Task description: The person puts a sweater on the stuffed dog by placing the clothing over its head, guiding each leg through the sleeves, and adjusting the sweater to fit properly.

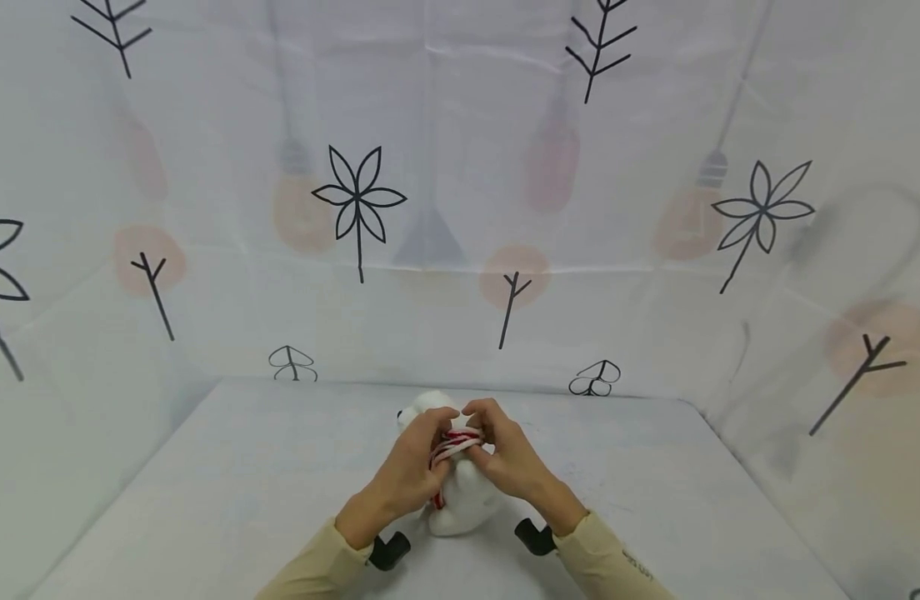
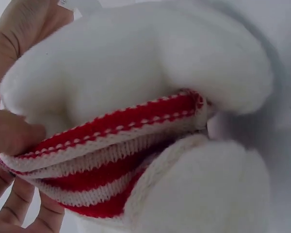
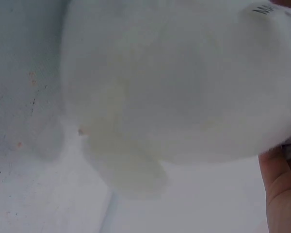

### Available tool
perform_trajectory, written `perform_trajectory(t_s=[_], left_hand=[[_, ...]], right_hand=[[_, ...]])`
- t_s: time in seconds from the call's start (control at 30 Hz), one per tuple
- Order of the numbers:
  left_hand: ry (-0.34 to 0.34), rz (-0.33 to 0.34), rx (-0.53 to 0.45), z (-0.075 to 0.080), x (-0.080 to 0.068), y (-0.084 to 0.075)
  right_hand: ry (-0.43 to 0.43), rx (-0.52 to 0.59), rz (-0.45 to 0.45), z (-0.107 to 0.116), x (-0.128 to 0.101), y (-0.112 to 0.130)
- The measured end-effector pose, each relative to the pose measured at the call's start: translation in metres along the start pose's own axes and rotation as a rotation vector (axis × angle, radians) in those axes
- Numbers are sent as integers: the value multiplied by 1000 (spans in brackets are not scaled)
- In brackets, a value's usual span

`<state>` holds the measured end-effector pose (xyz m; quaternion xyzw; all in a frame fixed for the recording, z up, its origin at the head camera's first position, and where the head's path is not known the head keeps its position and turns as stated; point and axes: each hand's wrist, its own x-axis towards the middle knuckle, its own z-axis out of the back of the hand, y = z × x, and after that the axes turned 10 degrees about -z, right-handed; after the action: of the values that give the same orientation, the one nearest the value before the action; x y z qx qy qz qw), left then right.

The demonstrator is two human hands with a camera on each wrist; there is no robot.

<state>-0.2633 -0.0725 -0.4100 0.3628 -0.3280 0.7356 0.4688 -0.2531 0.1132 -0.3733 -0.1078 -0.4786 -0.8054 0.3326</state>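
A white plush toy sits on the table, a dark spot showing on its head at the upper left. Round it is a red and white striped knitted garment, its folded edge stretched across the toy in the left wrist view. My left hand pinches this edge, thumb above and fingers below. Opposite, my right hand has curled fingers on the knit at the toy's other side, thumb beneath. The right wrist view is mostly filled by the toy's white body; part of the right hand shows at its edge.
The white tabletop spreads round the toy. A pale cloth with printed plants hangs behind and at both sides. Black wrist mounts show under the sleeves. Printed lettering appears at the toy's edge in the right wrist view.
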Motion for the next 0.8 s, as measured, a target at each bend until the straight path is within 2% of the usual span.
perform_trajectory(t_s=[0.17,0.4,0.57,0.67,0.8], left_hand=[[-2,26,42,-3,-5,6],[-47,56,123,-6,-8,9],[-33,60,54,-6,-6,7],[-23,71,-13,-6,-5,4],[-1,153,-66,-5,-3,-1]], right_hand=[[6,-23,-69,-1,-1,-12],[-62,-86,-57,-3,2,-34],[-52,-125,-56,2,2,-36],[-22,-152,-94,6,1,-35],[43,-190,-134,10,2,-33]])
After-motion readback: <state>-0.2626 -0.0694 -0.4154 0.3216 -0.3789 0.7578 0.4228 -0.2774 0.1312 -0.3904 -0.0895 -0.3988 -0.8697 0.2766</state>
